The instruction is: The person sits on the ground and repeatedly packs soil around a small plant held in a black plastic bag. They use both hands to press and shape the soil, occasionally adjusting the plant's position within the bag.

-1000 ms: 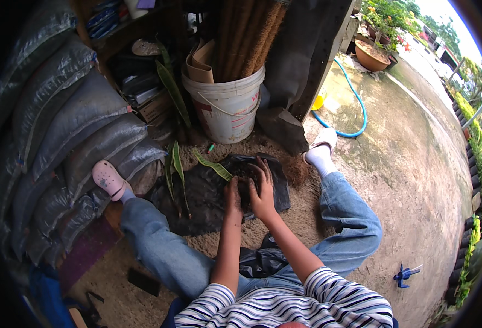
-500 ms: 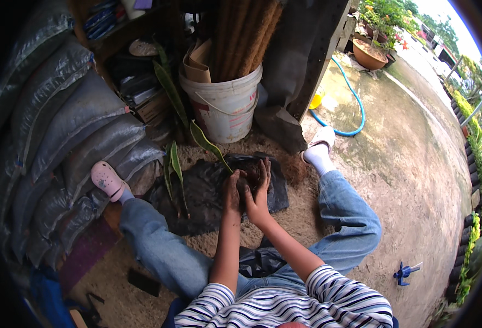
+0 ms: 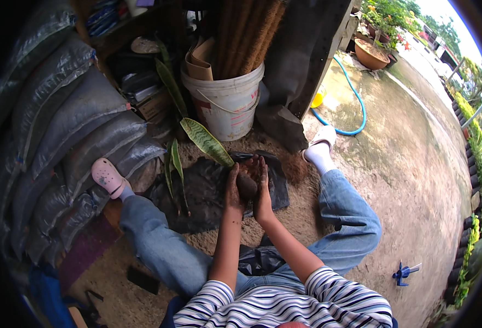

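My left hand (image 3: 232, 190) and my right hand (image 3: 263, 192) cup a dark round ball of soil (image 3: 247, 186) from both sides, palms facing each other. Both hands are smeared with dirt. A broad snake plant leaf (image 3: 205, 141), green with yellow edges, slants up and left from the far end of the soil ball. Whether its base sits inside the ball is hidden by my fingers. Beneath my hands lies a black plastic sheet (image 3: 200, 210). Two narrower snake plant leaves (image 3: 176, 167) lie on its left part.
Grey filled sacks (image 3: 82, 109) are stacked at the left. A white bucket (image 3: 224, 104) holding brown fibrous poles stands beyond the sheet. At the right are a blue hose (image 3: 363, 109), a potted plant (image 3: 371, 54) and a small blue object (image 3: 402, 273). Brown fibre (image 3: 295, 168) lies beside the sheet.
My hands have turned the soil ball, so its rounded side now shows between my palms. The leaf has rotated from a narrow edge to its broad face.
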The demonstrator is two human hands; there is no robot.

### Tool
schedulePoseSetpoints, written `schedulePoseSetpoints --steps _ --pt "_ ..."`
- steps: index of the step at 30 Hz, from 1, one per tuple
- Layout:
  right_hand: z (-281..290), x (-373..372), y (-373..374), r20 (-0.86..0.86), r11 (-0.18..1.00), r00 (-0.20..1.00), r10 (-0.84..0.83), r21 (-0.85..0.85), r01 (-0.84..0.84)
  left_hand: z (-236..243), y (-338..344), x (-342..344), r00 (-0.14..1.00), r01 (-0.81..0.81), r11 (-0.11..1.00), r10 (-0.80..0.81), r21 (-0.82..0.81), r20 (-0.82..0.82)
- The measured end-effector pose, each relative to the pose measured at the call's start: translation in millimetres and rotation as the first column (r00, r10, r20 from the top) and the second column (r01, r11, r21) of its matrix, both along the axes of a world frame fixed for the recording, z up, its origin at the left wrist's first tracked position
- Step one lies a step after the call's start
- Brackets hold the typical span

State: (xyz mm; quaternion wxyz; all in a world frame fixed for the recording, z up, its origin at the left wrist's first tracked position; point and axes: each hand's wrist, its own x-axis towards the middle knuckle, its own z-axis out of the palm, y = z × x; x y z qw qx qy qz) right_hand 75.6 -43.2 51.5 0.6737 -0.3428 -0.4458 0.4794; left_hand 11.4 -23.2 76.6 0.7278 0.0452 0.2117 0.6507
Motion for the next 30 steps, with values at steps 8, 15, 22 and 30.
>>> schedulePoseSetpoints --steps 8,15,22,30 --pt "5 22 -1 0.765 0.847 0.465 -0.445 0.529 -0.060 -76 11 -8 0.745 0.253 0.865 -0.459 0.432 0.483" --pt "7 19 6 0.599 0.930 0.742 -0.302 0.356 0.090 -46 -2 -7 0.957 0.178 0.954 -0.224 0.243 0.182" --pt "13 17 4 0.310 0.977 0.940 -0.142 0.198 0.082 -49 3 -24 0.961 0.138 0.966 -0.183 0.218 0.205" --pt "11 17 -1 0.432 0.904 0.794 -0.427 0.216 0.369 -54 2 -5 0.987 0.151 0.968 -0.138 0.200 -0.080"
